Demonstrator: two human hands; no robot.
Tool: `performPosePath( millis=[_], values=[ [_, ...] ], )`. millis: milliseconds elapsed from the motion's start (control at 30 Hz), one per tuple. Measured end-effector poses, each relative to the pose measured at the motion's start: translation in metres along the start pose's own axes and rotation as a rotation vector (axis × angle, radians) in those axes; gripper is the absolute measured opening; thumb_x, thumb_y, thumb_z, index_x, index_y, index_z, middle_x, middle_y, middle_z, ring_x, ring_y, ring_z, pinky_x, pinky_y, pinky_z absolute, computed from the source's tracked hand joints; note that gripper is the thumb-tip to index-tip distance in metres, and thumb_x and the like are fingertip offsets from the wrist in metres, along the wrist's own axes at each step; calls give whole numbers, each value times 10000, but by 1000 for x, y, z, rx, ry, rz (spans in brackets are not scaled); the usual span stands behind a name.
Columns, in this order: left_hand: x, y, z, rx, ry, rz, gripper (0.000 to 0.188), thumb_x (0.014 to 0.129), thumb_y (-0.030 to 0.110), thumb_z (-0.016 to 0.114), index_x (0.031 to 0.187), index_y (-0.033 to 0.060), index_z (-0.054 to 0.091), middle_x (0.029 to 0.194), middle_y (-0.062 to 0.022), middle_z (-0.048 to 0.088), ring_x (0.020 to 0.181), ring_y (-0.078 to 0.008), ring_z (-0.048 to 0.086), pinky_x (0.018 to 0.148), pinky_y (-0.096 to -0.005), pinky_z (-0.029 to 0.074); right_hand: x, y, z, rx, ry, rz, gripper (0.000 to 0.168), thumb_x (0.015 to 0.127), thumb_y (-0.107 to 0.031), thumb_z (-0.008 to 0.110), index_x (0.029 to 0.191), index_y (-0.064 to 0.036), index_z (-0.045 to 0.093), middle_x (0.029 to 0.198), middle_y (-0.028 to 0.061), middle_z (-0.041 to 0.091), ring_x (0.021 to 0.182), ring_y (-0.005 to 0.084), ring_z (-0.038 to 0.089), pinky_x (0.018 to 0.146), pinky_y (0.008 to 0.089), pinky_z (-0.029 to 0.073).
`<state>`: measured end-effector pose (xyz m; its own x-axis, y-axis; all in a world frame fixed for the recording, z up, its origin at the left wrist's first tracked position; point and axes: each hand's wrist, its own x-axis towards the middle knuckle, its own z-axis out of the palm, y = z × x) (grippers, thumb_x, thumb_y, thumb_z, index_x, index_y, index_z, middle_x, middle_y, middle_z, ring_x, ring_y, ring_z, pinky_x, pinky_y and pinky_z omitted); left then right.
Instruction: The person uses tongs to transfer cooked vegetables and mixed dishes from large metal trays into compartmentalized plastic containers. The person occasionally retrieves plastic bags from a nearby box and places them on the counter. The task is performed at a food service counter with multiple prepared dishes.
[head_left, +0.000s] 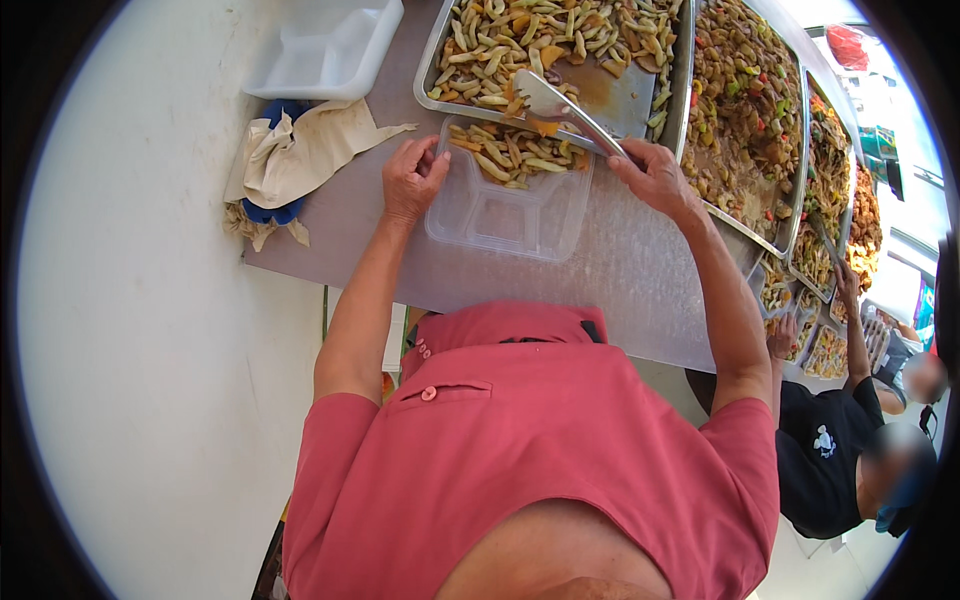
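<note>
A clear plastic compartment container (506, 217) lies on the metal table in front of me, its far compartment filled with cooked green strips and orange slices. At its left far corner is my left hand (414, 178), fingers curled against the rim. My right hand (654, 176) grips metal serving tongs (592, 127), whose head is over the near edge of a steel tray (431, 101). Orange slices are below the tongs' head. That tray holds more of the green strips, with a bare patch at its right.
White compartment containers (367, 75) stand at the upper left, beside a beige cloth (300, 161) over something blue. More food trays (784, 244) run along the right. Past them, a co-worker in a black shirt (817, 457) reaches over filled containers (825, 352). A white wall borders the left.
</note>
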<state>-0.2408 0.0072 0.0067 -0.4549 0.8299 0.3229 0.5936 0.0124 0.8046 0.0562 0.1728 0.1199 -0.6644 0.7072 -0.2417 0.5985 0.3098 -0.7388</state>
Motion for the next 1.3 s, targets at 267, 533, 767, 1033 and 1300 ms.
performPosePath(
  millis=[267,533,767,1033,1300],
  values=[
    [-1,-2,0,-1,6,9,209,740,103,729,930,45,662,657,-24,525,499,-122,484,478,-266,426,-26,-13,-12,-237,8,-232,216,847,-194,663,891,-5,567,718,200,599,654,363,591,594,437,450],
    [-2,-1,-1,-6,16,10,220,736,105,733,939,46,671,661,-19,529,501,-112,489,486,-262,436,-51,-15,3,-610,-47,-311,255,851,-239,650,956,-51,513,799,139,609,692,351,623,582,448,501],
    [1,2,0,5,-10,15,230,729,102,735,944,49,674,667,-23,536,507,-120,507,491,-269,451,-24,-30,43,-727,1,-344,282,850,-247,649,970,-38,504,782,124,586,663,317,633,562,416,507],
    [0,0,-1,-4,6,24,231,742,96,731,957,38,667,662,-17,513,523,-115,469,498,-260,415,-41,-50,18,-735,-21,-326,270,851,-249,645,937,-35,504,772,121,599,672,317,637,555,413,504],
    [3,-2,9,9,59,-141,287,748,189,766,969,27,681,695,-23,556,560,-114,492,530,-252,431,-49,-79,-16,-758,9,-241,291,845,-261,655,976,-30,536,794,138,610,702,335,636,594,450,502]
  ],
)
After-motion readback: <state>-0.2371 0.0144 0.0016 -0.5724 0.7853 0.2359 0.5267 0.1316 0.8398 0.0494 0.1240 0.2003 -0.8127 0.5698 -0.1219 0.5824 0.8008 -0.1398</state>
